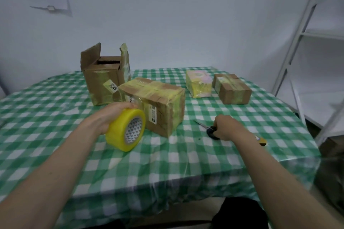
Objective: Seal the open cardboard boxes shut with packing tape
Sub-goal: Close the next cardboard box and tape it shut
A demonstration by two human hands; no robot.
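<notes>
A wide roll of translucent yellow packing tape (125, 129) is being held upright on its edge near the middle of the green-and-white checked tablecloth (186, 158); the left hand (111, 115) is being curled over its top, fingers wrapped round the outer windings. The roll is judged stiff and fairly weighty, slick on its glossy face, and best gripped across the rim or through the patterned cardboard core. The right hand (226, 127) is being closed over the black handles of a pair of scissors (209, 129), whose thin metal blades are lying flat on the cloth toward the centre.

Just beyond the roll, touching the left hand's fingertips, a brown corrugated cardboard box already banded in yellow tape (158, 104) is being presented closed. Behind it, toward the far left corner, a taller brown box with upright flaps (104, 78) is standing open; its flaps are judged light, creased and easily folded. Near the far right corner a small tape-wrapped yellow parcel (199, 83) and a small taped brown box (231, 89) are resting side by side.
</notes>
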